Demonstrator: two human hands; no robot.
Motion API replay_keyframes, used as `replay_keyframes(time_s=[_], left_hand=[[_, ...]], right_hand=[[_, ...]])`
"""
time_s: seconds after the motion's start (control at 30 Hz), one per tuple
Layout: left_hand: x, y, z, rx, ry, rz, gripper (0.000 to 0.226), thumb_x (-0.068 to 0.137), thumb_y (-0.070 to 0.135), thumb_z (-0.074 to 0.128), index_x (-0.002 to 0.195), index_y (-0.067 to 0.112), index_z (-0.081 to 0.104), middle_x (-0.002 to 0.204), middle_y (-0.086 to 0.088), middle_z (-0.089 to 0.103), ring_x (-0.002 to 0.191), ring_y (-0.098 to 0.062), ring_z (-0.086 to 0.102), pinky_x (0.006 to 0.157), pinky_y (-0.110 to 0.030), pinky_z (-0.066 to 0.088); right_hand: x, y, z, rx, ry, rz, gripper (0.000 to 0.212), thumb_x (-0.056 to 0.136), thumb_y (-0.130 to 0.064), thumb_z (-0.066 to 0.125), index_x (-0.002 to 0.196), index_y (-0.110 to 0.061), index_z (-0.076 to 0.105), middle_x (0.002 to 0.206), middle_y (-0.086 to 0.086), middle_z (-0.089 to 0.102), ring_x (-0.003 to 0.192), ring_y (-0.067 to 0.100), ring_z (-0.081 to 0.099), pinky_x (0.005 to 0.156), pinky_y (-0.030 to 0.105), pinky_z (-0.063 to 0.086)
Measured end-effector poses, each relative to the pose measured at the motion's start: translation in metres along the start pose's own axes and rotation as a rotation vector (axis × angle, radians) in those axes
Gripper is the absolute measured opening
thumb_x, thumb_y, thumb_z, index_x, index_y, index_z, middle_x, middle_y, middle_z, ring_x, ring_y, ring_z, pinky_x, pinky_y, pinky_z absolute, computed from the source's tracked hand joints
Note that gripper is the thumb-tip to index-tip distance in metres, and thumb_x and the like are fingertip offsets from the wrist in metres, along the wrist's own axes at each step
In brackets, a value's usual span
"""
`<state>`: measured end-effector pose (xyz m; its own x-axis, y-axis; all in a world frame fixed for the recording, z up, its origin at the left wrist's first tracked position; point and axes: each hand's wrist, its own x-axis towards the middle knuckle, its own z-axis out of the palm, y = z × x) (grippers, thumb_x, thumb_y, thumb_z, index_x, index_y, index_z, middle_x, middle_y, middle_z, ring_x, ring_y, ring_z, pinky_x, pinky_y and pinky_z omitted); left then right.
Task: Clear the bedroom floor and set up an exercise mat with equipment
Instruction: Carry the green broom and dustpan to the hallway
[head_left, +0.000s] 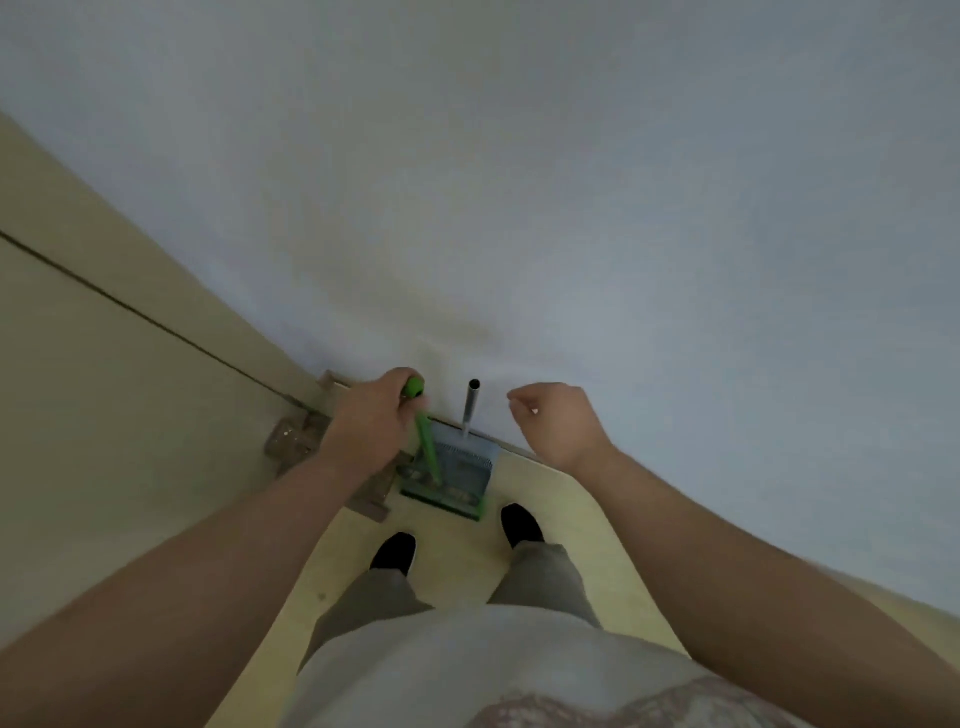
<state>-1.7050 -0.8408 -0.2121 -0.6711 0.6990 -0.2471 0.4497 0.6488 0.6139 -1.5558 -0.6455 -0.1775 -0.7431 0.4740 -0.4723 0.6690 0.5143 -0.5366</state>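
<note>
**Head view: left hand on the broom, right hand free beside the dustpan pole**

Facing the pale wall (519, 208), the person stands with both arms stretched forward and the hands apart. The left hand (371, 415) is wrapped round the top of a green broom handle (428, 447), fingers curled tight about it. The handle slants down from that hand and a little towards the right hand, to the foot of the wall. The right hand (558, 421) hangs in the air with its fingers loosely curled, gripping nothing.

Between the two hands, nearer the left, a bare metal pole (470, 410) stands upright, clear of both. It rises from a blue-grey dustpan (465, 470) with a green front edge, which sits on the light floor (566, 499) against the wall, below the hands. Beyond the left hand is a beige door (104, 364). Two dark-shod feet (395, 552) stand just short of the dustpan.
</note>
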Motion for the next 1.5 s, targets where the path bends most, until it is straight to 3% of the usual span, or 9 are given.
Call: replay_keyframes(time_s=[0.13, 0.4, 0.67, 0.87, 1.0, 1.13, 1.27, 1.33, 1.5], left_hand=[[0.020, -0.004, 0.002, 0.043, -0.048, 0.033, 0.016, 0.102, 0.033, 0.057, 0.104, 0.017, 0.057, 0.070, 0.004, 0.057, 0.055, -0.003, 0.045, 0.048, -0.014, 0.026], [0.076, -0.008, 0.030, 0.000, -0.136, -0.019, 0.024, 0.100, 0.033, 0.059, 0.102, 0.009, 0.062, 0.091, -0.011, 0.064, 0.079, -0.024, 0.057, 0.068, -0.031, 0.039], [0.107, -0.015, 0.045, 0.066, -0.180, -0.027, 0.030, 0.096, 0.036, 0.064, 0.105, 0.007, 0.067, 0.094, -0.004, 0.061, 0.089, -0.021, 0.056, 0.075, -0.027, 0.036], [0.120, -0.010, 0.056, 0.196, -0.231, -0.038, 0.041, 0.096, 0.044, 0.062, 0.092, 0.004, 0.070, 0.086, -0.009, 0.063, 0.084, -0.026, 0.061, 0.068, -0.028, 0.036], [0.114, -0.011, 0.064, 0.252, -0.281, -0.121, 0.057, 0.100, 0.053, 0.050, 0.106, 0.002, 0.073, 0.106, -0.016, 0.071, 0.092, -0.028, 0.063, 0.072, -0.032, 0.040], [0.093, -0.005, 0.059, 0.216, -0.269, -0.215, 0.066, 0.102, 0.053, 0.043, 0.141, 0.000, 0.052, 0.143, -0.018, 0.055, 0.131, -0.033, 0.051, 0.106, -0.037, 0.040], [0.043, 0.023, 0.047, 0.129, -0.199, -0.282, 0.046, 0.105, 0.038, 0.040, 0.118, -0.001, 0.060, 0.123, -0.022, 0.064, 0.110, -0.038, 0.061, 0.085, -0.039, 0.046], [0.015, 0.053, 0.042, 0.051, -0.202, -0.246, 0.039, 0.104, 0.035, 0.045, 0.113, -0.001, 0.056, 0.118, -0.022, 0.064, 0.106, -0.037, 0.061, 0.084, -0.038, 0.045], [-0.040, 0.171, 0.031, 0.017, -0.354, 0.256, 0.023, 0.102, 0.036, 0.052, 0.104, 0.015, 0.062, 0.094, 0.004, 0.066, 0.082, -0.008, 0.059, 0.069, -0.019, 0.038]], right_hand=[[-0.035, -0.017, 0.006, 0.087, 0.149, 0.153, 0.032, 0.104, -0.023, 0.051, 0.115, -0.005, 0.074, 0.120, 0.005, 0.073, 0.113, 0.021, 0.065, 0.097, 0.022, 0.043], [-0.070, -0.039, 0.023, 0.256, 0.322, 0.311, 0.029, 0.101, -0.025, 0.055, 0.124, -0.017, 0.071, 0.120, -0.003, 0.073, 0.112, 0.012, 0.066, 0.103, 0.022, 0.045], [-0.086, -0.046, 0.034, 0.309, 0.357, 0.376, 0.030, 0.101, -0.025, 0.056, 0.126, -0.018, 0.070, 0.119, -0.001, 0.074, 0.112, 0.014, 0.066, 0.106, 0.028, 0.046], [-0.098, -0.032, 0.034, 0.326, 0.331, 0.438, 0.029, 0.100, -0.024, 0.056, 0.126, -0.018, 0.070, 0.122, -0.002, 0.073, 0.114, 0.012, 0.065, 0.105, 0.024, 0.045], [-0.104, -0.026, 0.035, 0.336, 0.332, 0.464, 0.029, 0.100, -0.023, 0.057, 0.125, -0.017, 0.070, 0.122, -0.001, 0.073, 0.115, 0.013, 0.065, 0.105, 0.023, 0.044], [-0.110, -0.021, 0.034, 0.366, 0.320, 0.473, 0.031, 0.101, -0.024, 0.056, 0.129, -0.017, 0.068, 0.125, 0.000, 0.071, 0.118, 0.014, 0.063, 0.108, 0.026, 0.043], [-0.127, -0.011, 0.025, 0.389, 0.370, 0.459, 0.036, 0.100, -0.024, 0.056, 0.134, -0.015, 0.064, 0.130, 0.001, 0.069, 0.122, 0.017, 0.062, 0.110, 0.034, 0.043], [-0.141, -0.002, 0.013, 0.400, 0.419, 0.464, 0.038, 0.100, -0.026, 0.057, 0.136, -0.015, 0.063, 0.133, 0.000, 0.067, 0.124, 0.015, 0.061, 0.111, 0.033, 0.043], [-0.205, 0.027, -0.033, 0.435, 0.610, 0.491, 0.043, 0.100, -0.029, 0.059, 0.142, -0.019, 0.057, 0.139, -0.004, 0.062, 0.128, 0.010, 0.056, 0.108, 0.024, 0.040]])
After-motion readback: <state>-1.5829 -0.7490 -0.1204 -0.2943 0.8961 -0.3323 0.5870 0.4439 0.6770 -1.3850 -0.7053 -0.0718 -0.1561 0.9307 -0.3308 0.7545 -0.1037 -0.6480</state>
